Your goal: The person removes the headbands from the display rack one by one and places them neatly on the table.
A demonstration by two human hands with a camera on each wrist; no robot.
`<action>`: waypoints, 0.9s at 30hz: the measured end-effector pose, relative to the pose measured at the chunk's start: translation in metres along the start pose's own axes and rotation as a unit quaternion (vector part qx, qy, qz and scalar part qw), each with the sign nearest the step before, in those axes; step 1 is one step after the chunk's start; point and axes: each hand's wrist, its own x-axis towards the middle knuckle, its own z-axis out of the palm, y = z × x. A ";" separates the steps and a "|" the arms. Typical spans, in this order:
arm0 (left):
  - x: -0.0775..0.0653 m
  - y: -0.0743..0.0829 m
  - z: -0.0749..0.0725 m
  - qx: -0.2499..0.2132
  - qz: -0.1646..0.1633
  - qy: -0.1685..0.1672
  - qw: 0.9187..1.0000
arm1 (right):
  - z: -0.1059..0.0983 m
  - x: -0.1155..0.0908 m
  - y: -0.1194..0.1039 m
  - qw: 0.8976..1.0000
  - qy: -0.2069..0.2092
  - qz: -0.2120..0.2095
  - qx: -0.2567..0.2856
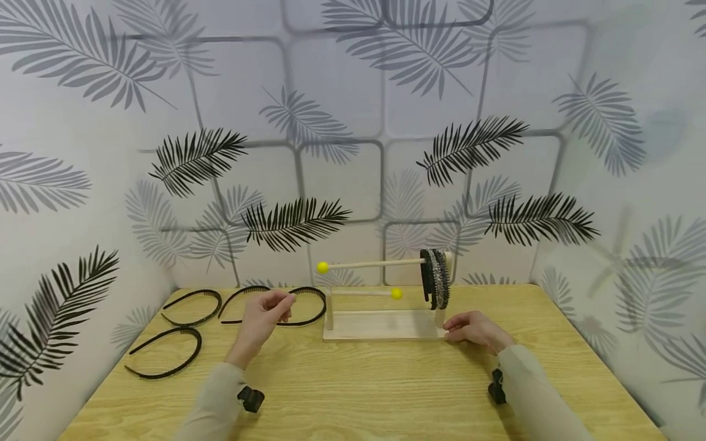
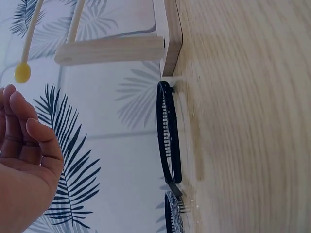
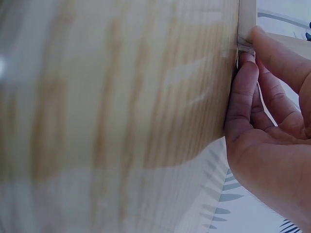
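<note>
Pinching the right end of the wooden rack (image 1: 380,334), far on the counter (image 1: 386,392), with our right hand (image 1: 478,331); left hand (image 1: 261,318) curls its fingers loosely, holding nothing. Rack looks light, stiff; headbands (image 1: 199,351) at left, springy, might snap overspread: we'd grip mid-arch.

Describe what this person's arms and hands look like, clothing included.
The left hand and right hand are bare, without gloves. The arms wear long, plain, pale beige-grey sleeves: left sleeve, right sleeve. A small, blocky black device sits near each cuff: left device, right device.
</note>
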 end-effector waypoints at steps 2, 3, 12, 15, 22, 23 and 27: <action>0.001 0.000 0.006 -0.004 0.004 0.006 1.000 | 0.001 0.000 0.000 1.000 -0.002 -0.002 0.003; 0.002 0.000 0.009 -0.006 0.006 0.011 1.000 | 0.001 0.000 0.000 1.000 -0.003 -0.002 0.005; 0.009 0.007 0.040 -0.048 0.022 0.007 0.999 | -0.001 0.000 0.000 1.000 -0.005 -0.001 0.018; 0.010 0.008 0.047 -0.064 0.012 0.007 0.998 | 0.000 0.003 0.000 1.000 -0.006 0.000 0.019; 0.013 0.007 0.065 -0.091 0.005 0.014 0.996 | -0.001 0.004 -0.001 1.000 -0.009 -0.004 0.016; 0.014 0.007 0.068 -0.097 0.005 0.016 0.995 | -0.001 0.004 -0.001 1.000 -0.010 -0.005 0.011; 0.016 0.005 0.080 -0.107 0.012 0.015 0.994 | -0.002 0.001 -0.001 1.000 -0.011 -0.001 0.001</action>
